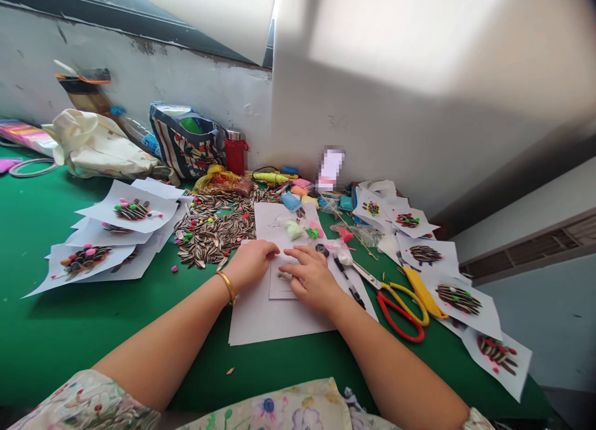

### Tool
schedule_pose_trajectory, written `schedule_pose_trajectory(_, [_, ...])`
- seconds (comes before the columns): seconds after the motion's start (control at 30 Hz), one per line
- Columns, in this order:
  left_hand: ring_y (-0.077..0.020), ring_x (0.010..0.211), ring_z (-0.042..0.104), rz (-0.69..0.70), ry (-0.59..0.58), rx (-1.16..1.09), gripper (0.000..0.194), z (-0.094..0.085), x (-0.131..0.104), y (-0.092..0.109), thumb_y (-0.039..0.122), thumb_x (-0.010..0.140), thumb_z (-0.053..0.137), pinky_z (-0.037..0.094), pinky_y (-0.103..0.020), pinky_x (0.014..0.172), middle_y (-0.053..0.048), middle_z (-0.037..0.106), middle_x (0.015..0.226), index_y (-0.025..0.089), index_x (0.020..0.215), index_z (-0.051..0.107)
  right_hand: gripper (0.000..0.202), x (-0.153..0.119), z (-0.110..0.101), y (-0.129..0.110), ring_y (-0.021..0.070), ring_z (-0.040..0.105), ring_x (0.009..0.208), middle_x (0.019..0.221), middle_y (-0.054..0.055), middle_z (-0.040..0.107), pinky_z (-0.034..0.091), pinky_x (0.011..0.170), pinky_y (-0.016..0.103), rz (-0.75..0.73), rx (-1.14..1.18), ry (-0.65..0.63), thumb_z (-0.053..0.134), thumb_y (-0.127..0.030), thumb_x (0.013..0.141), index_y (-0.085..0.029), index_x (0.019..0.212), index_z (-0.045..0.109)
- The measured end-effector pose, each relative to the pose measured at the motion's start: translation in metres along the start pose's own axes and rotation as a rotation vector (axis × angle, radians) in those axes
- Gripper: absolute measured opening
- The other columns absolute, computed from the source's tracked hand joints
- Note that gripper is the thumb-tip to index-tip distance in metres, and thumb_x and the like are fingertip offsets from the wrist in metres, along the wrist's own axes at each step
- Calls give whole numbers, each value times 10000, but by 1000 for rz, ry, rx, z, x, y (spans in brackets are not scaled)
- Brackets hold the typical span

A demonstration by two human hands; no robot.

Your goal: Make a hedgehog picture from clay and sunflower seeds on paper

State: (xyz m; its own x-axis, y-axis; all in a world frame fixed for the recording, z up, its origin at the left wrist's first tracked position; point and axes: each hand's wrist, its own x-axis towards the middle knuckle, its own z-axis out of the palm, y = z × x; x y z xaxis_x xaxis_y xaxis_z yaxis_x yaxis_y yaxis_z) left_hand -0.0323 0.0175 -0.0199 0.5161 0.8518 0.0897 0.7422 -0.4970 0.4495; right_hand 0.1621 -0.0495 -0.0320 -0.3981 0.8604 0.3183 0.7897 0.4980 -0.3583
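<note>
My left hand [251, 264], with a gold bangle at the wrist, rests at the left edge of a small white paper [279, 288], its fingertips bent together; what they hold, if anything, is too small to tell. Over the same paper lies my right hand [313, 277], its fingers spread and a small greenish bit near them. Larger white sheets [261, 324] are underneath. Beyond my hands are pale green clay [294, 230] and a dark lump [321, 250]. Striped sunflower seeds [209, 234] are heaped to the left. A black pen [349, 282] lies right of my right hand.
Red and yellow scissors [401, 303] and a yellow comb-like tool [423, 293] lie at the right. Papers with seed figures are at the left [107, 231] and right [470, 300]. A red bottle [235, 152], striped bag [186, 146] and phone [330, 169] stand behind.
</note>
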Motion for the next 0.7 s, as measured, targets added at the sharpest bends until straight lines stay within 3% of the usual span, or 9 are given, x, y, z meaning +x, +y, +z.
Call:
schedule_pose_trajectory(0.27, [-232, 986, 661, 7, 2, -5, 310, -1, 0, 2, 116, 865, 466, 488, -339, 879, -53, 751, 1031, 194, 1020, 722, 453, -1, -14, 23, 263, 478, 1213, 1275, 49, 634, 354, 1028, 467, 92, 18, 117, 501, -62, 779, -262, 1120, 722])
schedule_pose_trajectory(0.57, [-236, 961, 661, 8, -2, 7, 295, -2, 0, 1, 142, 868, 465, 488, -345, 863, -59, 750, 1010, 192, 994, 728, 409, -4, -4, 4, 269, 440, 1266, 1350, 7, 590, 298, 1065, 489, -67, 6, -54, 585, -70, 765, -323, 1043, 745])
schedule_pose_trajectory(0.7, [-236, 966, 662, 7, 3, 9, 297, -2, 0, 2, 147, 869, 462, 486, -342, 867, -56, 750, 1012, 197, 989, 729, 412, -3, -2, 1, 269, 439, 1270, 1348, 10, 592, 304, 1068, 481, -80, 1, -55, 588, -73, 767, -315, 1066, 735])
